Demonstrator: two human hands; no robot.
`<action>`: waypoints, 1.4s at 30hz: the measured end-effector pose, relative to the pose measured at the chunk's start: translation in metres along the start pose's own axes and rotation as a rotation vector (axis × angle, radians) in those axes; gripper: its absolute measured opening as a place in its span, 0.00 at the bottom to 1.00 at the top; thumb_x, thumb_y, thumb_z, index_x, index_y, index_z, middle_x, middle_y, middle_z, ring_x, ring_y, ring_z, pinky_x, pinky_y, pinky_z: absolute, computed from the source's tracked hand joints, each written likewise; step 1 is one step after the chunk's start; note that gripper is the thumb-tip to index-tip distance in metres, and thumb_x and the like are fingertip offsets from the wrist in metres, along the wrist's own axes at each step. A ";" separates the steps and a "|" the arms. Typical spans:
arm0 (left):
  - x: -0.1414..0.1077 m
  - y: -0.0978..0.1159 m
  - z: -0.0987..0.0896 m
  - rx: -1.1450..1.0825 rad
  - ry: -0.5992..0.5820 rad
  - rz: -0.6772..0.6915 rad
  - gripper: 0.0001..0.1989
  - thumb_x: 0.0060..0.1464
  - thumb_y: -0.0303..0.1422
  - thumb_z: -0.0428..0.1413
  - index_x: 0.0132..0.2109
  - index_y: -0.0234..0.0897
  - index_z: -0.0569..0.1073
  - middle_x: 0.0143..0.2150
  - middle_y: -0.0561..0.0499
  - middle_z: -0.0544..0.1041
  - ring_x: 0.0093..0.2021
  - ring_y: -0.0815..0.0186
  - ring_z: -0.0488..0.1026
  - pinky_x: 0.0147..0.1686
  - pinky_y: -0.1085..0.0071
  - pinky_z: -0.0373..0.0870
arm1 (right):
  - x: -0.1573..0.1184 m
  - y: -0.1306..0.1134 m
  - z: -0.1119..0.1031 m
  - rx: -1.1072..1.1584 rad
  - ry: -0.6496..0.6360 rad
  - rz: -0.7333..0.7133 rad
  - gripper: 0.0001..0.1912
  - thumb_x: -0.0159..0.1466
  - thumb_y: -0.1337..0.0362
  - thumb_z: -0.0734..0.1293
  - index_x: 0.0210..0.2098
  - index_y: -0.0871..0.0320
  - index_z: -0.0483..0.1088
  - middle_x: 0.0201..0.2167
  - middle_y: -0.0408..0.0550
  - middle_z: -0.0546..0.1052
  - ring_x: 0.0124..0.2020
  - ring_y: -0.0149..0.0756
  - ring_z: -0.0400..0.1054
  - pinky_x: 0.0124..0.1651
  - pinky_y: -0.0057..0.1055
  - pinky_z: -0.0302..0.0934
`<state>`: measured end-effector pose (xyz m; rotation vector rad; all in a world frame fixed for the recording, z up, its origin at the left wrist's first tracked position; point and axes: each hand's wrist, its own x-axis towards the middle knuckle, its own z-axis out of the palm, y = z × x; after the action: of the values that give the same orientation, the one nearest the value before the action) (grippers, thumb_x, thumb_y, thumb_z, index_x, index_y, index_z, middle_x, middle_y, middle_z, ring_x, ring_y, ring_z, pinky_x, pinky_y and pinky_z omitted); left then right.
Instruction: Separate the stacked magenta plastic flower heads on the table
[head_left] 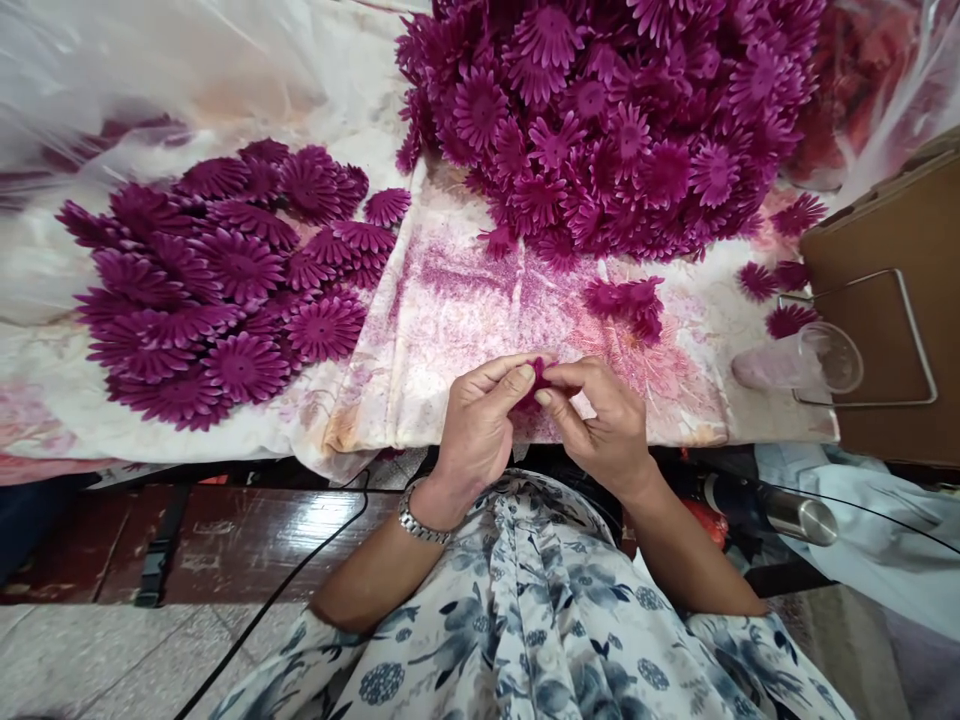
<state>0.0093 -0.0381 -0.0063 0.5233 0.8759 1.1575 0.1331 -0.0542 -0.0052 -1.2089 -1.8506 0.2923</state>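
Note:
Between my fingertips, just above the near edge of the cloth, is a small magenta artificial flower [538, 372], mostly covered by the fingers. My left hand [487, 410] pinches it from the left with thumb and forefinger. From the other side my right hand [600, 415] grips it in a closed pinch too. Beyond the hands, a few loose magenta flowers [626, 305] lie on the cloth. A big heap of ruffled magenta flowers [600, 140] rises at the back. To the left spreads a pile of flatter, wide-petalled magenta flower pieces [240, 270].
Purple specks dust the floral tablecloth [465, 310]. At the right stand a cardboard box [892, 300], a bent metal wire frame [919, 340] and a clear plastic cup [799, 360] on its side. Clear plastic sheeting [172, 60] covers the back left. A steel-capped bottle [795, 515] lies below the table edge.

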 end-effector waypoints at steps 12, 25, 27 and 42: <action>0.001 -0.001 -0.006 0.144 -0.032 0.136 0.04 0.46 0.32 0.63 0.31 0.38 0.80 0.27 0.54 0.78 0.29 0.73 0.71 0.34 0.78 0.67 | 0.005 0.003 -0.006 -0.012 0.024 0.122 0.05 0.60 0.65 0.66 0.37 0.57 0.69 0.34 0.47 0.71 0.38 0.34 0.67 0.40 0.34 0.65; 0.002 -0.003 -0.001 0.019 0.058 0.056 0.07 0.39 0.26 0.64 0.31 0.37 0.79 0.29 0.55 0.79 0.30 0.74 0.72 0.36 0.77 0.68 | 0.000 0.001 -0.004 -0.108 0.190 0.011 0.08 0.59 0.67 0.68 0.39 0.54 0.68 0.32 0.45 0.72 0.35 0.34 0.67 0.37 0.33 0.64; 0.002 -0.002 -0.002 0.063 0.053 0.072 0.10 0.41 0.27 0.64 0.35 0.39 0.80 0.31 0.54 0.79 0.29 0.74 0.71 0.34 0.78 0.68 | 0.001 -0.001 -0.005 -0.150 0.158 -0.104 0.09 0.59 0.69 0.68 0.38 0.54 0.68 0.31 0.45 0.73 0.34 0.33 0.67 0.37 0.32 0.65; -0.002 -0.004 -0.002 0.005 -0.067 -0.037 0.13 0.39 0.28 0.64 0.37 0.36 0.80 0.32 0.50 0.80 0.34 0.69 0.73 0.41 0.73 0.68 | 0.007 0.004 0.001 -0.128 -0.052 0.084 0.05 0.61 0.72 0.62 0.33 0.57 0.67 0.28 0.44 0.70 0.31 0.32 0.65 0.34 0.30 0.64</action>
<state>0.0093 -0.0412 -0.0097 0.5454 0.8281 1.0986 0.1336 -0.0458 -0.0044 -1.3811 -1.8898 0.2570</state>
